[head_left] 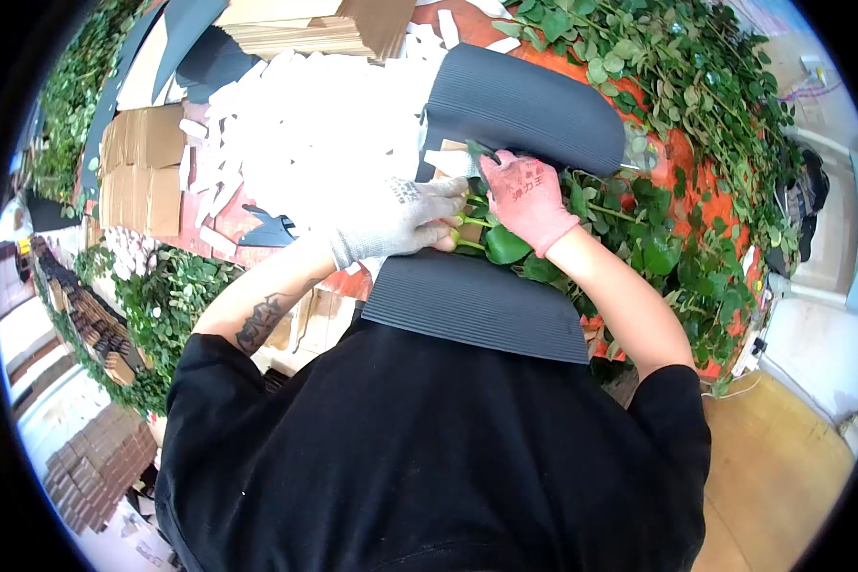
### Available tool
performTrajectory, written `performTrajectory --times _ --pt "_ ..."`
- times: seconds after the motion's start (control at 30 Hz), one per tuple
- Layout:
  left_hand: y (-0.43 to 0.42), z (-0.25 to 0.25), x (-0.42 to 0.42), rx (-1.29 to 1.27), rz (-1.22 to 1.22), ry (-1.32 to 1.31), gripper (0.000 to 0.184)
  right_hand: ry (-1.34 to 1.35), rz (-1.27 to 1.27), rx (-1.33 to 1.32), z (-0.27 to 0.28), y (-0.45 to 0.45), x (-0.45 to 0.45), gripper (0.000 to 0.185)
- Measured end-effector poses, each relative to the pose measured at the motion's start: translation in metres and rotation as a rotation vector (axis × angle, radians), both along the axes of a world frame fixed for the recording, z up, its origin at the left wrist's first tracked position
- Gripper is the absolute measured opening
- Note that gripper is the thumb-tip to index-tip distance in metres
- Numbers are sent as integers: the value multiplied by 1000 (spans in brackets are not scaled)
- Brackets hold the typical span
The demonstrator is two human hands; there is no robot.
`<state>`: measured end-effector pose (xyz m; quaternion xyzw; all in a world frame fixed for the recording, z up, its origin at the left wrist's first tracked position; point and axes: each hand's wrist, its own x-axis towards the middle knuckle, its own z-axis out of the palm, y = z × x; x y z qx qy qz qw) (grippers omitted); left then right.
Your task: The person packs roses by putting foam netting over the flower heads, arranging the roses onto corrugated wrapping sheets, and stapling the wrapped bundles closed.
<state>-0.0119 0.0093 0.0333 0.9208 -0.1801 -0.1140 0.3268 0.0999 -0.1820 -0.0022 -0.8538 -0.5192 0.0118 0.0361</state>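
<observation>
Green stems [472, 222], several: lying between my two gloved hands, their long axis running roughly crosswise to my body, left end beside the left fingers, leaves trailing right.
Left hand [396, 221], pale glove: I am extending its fingers rightward, slightly spread, over the near ends; it is lying nearer these ends than the right hand. Whether it is gripping them, I am not managing to tell.
Right hand [529, 200], pink glove: reaching forward and left over the leafy length, fingers partly bent, thumb side partly hidden; exact opening and hold, I am not managing to tell.
Near corrugated sheet [477, 310], dark: lying on the body side of the stems.
Far corrugated sheet [524, 110], dark: curving beyond the right hand.
White strips [224, 195]: spreading across the left of the table.
Leafy greenery [677, 57]: heaping at the far right, over a red surface [710, 181]
</observation>
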Motion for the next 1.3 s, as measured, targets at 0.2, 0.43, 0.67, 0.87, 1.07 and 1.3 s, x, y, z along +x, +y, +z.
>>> performTrajectory --times 0.2,0.43,0.67,0.87,1.07,1.3 --pt "11 -13 15 -54 277 -290 27 100 -64 -179 4 3 3 40" --pt "23 -43 37 -93 305 -274 11 133 -79 -184 2 2 2 38" --pt "50 -39 23 -50 346 -238 12 72 -36 15 -3 0 3 20" --pt "68 12 4 111 438 -299 25 88 -47 -88 -6 -1 1 38" --pt "10 -2 0 -187 -251 59 28 128 -59 -188 17 5 0 35" --pt "9 -18 -8 -152 -193 76 21 171 29 -130 31 2 -12 35"
